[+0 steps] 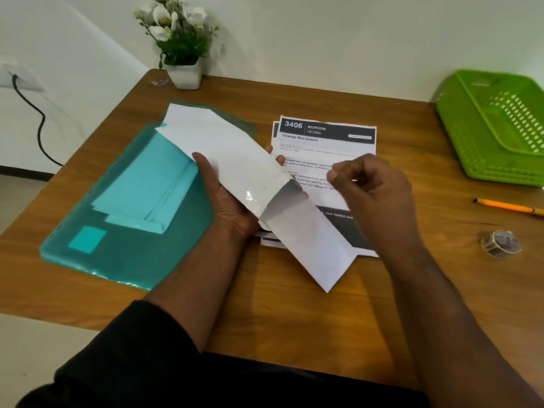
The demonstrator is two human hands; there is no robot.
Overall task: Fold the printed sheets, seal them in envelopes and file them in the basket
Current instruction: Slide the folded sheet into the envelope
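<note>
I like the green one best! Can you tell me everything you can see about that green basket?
The green basket is bright lime plastic, shallow and tray-like, with a smooth raised rim and rows of small slots cut through its walls and bottom. It sits tilted at the far right corner of the wooden table, partly cut off by the picture's edge. Neither hand touches it, and no envelopes show inside the part in view. An orange pencil lies nearer on the table, apart from it.

Green basket point(497, 125) cut off at right edge; small print on sheets point(323, 160) blurred.
</note>
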